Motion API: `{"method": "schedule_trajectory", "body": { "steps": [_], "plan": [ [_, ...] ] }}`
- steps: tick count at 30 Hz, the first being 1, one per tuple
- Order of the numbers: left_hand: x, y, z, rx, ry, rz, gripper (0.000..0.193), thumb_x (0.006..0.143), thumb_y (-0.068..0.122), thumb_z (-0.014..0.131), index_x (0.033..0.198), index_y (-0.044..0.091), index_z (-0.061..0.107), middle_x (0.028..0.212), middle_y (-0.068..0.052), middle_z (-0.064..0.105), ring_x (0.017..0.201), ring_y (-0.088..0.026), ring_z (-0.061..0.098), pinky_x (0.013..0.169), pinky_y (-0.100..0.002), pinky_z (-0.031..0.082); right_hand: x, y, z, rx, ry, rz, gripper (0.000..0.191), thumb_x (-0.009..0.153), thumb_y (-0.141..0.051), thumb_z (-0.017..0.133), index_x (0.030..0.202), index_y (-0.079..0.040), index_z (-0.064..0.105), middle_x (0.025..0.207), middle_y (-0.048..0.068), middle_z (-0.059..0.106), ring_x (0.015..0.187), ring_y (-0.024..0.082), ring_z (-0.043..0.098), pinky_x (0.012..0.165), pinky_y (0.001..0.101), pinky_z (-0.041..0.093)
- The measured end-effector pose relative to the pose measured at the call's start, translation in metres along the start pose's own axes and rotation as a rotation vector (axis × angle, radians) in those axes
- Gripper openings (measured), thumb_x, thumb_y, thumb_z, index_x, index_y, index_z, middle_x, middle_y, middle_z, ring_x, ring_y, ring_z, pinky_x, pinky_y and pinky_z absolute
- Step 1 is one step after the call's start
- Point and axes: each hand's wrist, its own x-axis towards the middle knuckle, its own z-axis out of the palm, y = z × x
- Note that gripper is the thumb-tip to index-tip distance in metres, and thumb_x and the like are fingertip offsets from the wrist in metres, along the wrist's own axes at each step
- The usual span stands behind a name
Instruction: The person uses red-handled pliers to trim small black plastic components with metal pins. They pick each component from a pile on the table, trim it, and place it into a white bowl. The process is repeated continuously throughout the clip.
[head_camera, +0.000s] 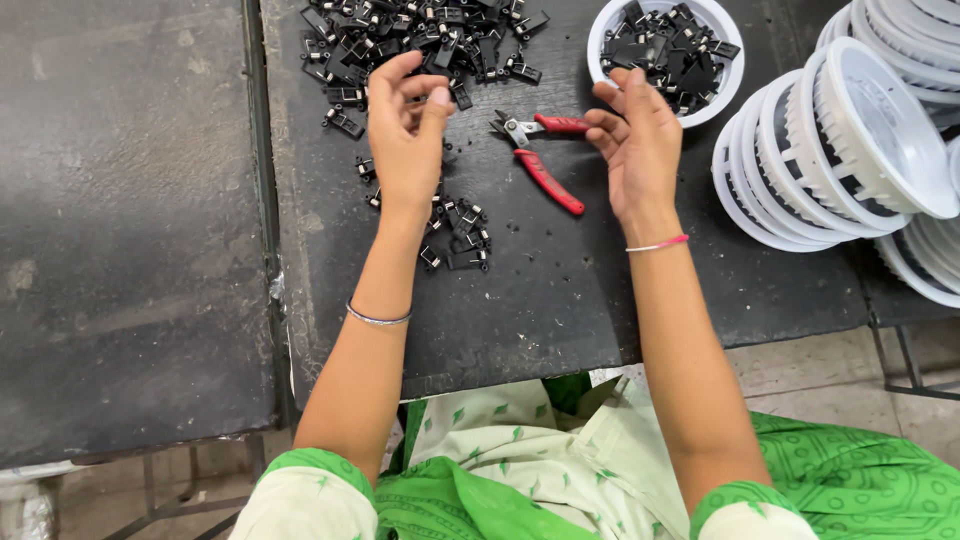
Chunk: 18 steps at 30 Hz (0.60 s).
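A: Fingers first. Left hand (405, 130) has its fingers (395, 72) curled in, thumb against the fingertips, pinching something small; too tiny to tell what, likely one of the black clips.

B: Right hand?

A: Right hand (635, 140) is half curled, fingers (603, 122) bent loosely inward. They lie just beside the upper handle of the red-handled cutters (545, 160); can't tell if they touch it or grip anything.

B: Where are the cutters?

A: Flat on the bench (560, 290), between the two hands, handles spread apart, metal nose pointing toward the left hand.

B: Around that?

A: Big heap of black clips (400, 35) at the far edge above the left hand. Smaller scatter of clips (455, 235) under and beside the left wrist. White round bowl (722, 100) of black parts past the right hand, near its fingertips. Stack of white ribbed lamp housings (830, 160) lying on its side to the right. Thin bangle (378, 318) on the left wrist, pink band (660, 244) on the right.
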Motion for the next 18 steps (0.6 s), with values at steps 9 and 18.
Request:
{"method": "schedule_trajectory", "body": {
  "steps": [9, 18],
  "plan": [
    [0.012, 0.000, -0.019, 0.071, 0.141, 0.053, 0.028, 0.105, 0.002, 0.065, 0.131, 0.003, 0.056, 0.111, -0.007, 0.070, 0.092, -0.012, 0.069, 0.085, -0.027, 0.059, -0.011, 0.011, 0.019, -0.376, -0.162, -0.084, 0.020, 0.105, -0.017, 0.064, 0.117, -0.001, 0.068, 0.096, 0.006, 0.073, 0.072, 0.007, 0.066, 0.061, 0.0217, 0.054],
    [0.025, 0.003, -0.048, 0.522, 0.387, 0.167, 0.021, 0.092, -0.004, 0.068, 0.108, 0.009, 0.069, 0.104, -0.003, 0.071, 0.095, -0.016, 0.071, 0.085, -0.030, 0.057, -0.013, 0.010, 0.023, -0.613, -0.194, -0.186, 0.014, 0.105, -0.010, 0.063, 0.113, -0.001, 0.069, 0.093, 0.004, 0.073, 0.070, 0.007, 0.067, 0.061, 0.0208, 0.053]
  ]
}}
